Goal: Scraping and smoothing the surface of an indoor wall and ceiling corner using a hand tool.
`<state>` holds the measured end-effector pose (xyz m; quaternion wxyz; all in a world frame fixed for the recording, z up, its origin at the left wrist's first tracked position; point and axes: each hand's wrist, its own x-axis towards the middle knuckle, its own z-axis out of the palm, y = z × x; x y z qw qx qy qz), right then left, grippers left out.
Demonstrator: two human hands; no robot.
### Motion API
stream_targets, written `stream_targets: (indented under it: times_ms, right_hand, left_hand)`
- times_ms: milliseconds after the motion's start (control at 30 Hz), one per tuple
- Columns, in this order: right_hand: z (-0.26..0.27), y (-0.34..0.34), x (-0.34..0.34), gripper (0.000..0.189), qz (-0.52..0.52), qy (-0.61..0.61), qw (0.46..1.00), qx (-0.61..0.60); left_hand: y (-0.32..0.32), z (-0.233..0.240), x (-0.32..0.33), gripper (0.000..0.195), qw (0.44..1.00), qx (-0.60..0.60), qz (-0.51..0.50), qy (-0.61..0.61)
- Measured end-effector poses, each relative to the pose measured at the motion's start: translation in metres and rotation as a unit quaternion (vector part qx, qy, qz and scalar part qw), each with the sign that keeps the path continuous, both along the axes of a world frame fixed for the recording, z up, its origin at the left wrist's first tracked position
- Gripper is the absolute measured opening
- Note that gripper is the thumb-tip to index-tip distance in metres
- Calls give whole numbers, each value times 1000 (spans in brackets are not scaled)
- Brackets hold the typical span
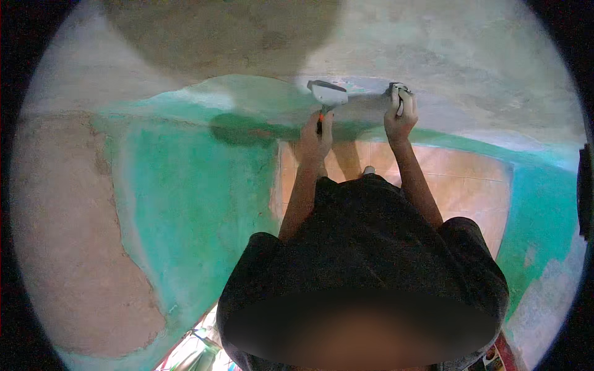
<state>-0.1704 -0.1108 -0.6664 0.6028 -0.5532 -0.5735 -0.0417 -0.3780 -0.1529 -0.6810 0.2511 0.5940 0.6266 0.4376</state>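
My left hand (315, 139) is closed around the black and orange handle of a wide putty knife (329, 94). Its pale blade points up towards the wall, with a dark strip along the far edge. To the right, my right hand (402, 118) grips a small dark and light tool (398, 86) at the wall. My fingers cover most of that tool, so its kind is unclear. Both hands are in front of a grey, patchy wall surface (445, 60), just above a band of green paint (260, 92).
A green-painted wall (195, 185) with a large bare brownish patch (65, 222) stands on the left. Another turquoise wall (540, 208) rises on the right. Orange floor tiles (464, 190) lie below. A dark object (584, 192) shows at the right rim.
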Motion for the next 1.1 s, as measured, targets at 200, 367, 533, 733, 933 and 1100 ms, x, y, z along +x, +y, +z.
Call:
stream_targets:
  times_ms: [200, 367, 533, 733, 933, 1100]
  right_hand:
    - [-6, 0, 8, 10, 17, 11, 1000, -17]
    - [6, 1, 1, 8, 18, -18, 999, 24]
    - [-1, -2, 5, 7, 2, -15, 1000, 2]
    - [-1, -3, 4, 7, 5, -10, 1000, -24]
    - [2, -2, 6, 8, 24, -4, 1000, -7]
    - [4, -4, 6, 8, 25, -5, 999, -36]
  left_hand:
    - [-3, 36, -5, 30, 993, -96, -32, -54]
    - [2, -10, -16, 31, 998, -46, -37, -32]
    - [-1, 28, -10, 28, 994, -103, -18, -39]
    - [-3, 18, 1, 32, 997, -46, -34, -60]
    - [-7, 12, -3, 30, 997, -48, 13, -62]
    - [-10, 14, 15, 34, 998, -39, -2, -51]
